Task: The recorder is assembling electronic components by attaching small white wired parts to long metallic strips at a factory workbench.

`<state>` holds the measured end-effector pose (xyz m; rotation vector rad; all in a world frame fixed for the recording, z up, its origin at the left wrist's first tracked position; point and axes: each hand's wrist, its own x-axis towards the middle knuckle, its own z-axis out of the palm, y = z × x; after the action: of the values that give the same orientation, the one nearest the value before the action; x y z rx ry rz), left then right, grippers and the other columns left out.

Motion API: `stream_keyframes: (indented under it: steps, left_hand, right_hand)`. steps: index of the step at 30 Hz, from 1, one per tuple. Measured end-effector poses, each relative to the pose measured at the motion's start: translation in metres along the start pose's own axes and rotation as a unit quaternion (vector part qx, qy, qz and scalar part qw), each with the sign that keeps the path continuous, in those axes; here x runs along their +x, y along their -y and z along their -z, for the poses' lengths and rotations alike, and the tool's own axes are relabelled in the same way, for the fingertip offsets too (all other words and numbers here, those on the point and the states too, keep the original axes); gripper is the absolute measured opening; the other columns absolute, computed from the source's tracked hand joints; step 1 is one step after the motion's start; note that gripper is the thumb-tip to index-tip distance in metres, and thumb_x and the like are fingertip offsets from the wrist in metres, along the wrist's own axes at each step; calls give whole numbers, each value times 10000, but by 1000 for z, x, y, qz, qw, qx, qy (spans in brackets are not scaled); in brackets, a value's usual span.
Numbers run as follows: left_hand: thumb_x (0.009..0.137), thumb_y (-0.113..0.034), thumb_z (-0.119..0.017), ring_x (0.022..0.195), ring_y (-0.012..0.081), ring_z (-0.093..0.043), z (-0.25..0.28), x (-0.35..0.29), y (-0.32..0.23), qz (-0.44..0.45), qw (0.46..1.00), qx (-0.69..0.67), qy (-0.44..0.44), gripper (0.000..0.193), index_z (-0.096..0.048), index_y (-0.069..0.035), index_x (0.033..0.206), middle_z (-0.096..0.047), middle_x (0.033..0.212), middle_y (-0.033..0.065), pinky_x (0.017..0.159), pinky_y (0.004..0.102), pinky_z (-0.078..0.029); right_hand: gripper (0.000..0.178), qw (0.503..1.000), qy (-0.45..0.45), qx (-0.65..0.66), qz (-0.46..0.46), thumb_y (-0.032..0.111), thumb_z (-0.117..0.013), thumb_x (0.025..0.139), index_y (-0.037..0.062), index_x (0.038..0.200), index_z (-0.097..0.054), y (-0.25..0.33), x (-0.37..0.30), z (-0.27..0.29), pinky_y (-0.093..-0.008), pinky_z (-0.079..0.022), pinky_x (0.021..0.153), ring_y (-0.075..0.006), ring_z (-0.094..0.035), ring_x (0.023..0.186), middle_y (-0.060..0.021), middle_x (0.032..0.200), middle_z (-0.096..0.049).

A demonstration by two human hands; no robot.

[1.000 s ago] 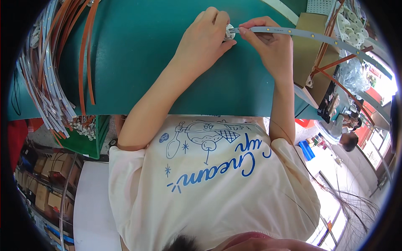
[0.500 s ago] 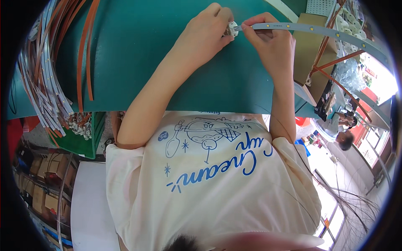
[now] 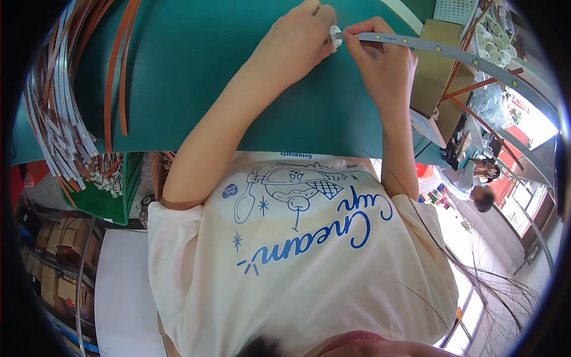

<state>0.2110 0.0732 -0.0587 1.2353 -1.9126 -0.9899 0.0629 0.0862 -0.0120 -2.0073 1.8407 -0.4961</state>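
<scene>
My left hand (image 3: 300, 41) is closed around a small round white part (image 3: 335, 37), mostly hidden by the fingers. Facing it, my right hand (image 3: 383, 53) pinches one end of a grey LED strip (image 3: 438, 49) between thumb and fingers. This strip end meets the white part or lies right against it; the exact contact is too small to make out. From my right hand the strip runs off in a curve to the right, its yellowish LEDs facing up. Both hands are over the far part of the green table.
A bundle of LED strips (image 3: 59, 101) hangs over the table's left edge, beside brown strips (image 3: 117, 77). Below is a green crate (image 3: 113, 202) with small white parts. At right are a cardboard box (image 3: 437, 71), round white parts (image 3: 496, 44) and a person (image 3: 476, 184) farther off.
Both hands keep their holds on the white part and the strip, with only slight finger shifts. The whole view has shifted a little, and the strip's far end sits slightly lower.
</scene>
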Motion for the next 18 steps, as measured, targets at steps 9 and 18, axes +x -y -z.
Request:
stream_keyframes:
  steps: [9, 18]
  left_hand:
    - [701, -191, -759, 872, 266, -564, -11, -7, 19, -35, 997, -52, -50, 571, -469, -60, 1175, -516, 995, 123, 750, 344, -491]
    - [749, -164, -732, 835, 204, -549, -11, -7, 11, 17, 997, -37, -58, 593, -449, -43, 1255, -560, 994, 103, 754, 302, -479]
  right_hand:
    - [172, 994, 12, 103, 19, 137, -675, 804, 28, 922, -614, -4, 10, 30, -231, -495, 670, -123, -653, 807, -61, 813, -656]
    - [585, 943, -128, -207, -226, 222, -678, 812, 29, 1296, -412, -53, -25, 202, -277, -496, 735, -166, -623, 840, -120, 969, -651]
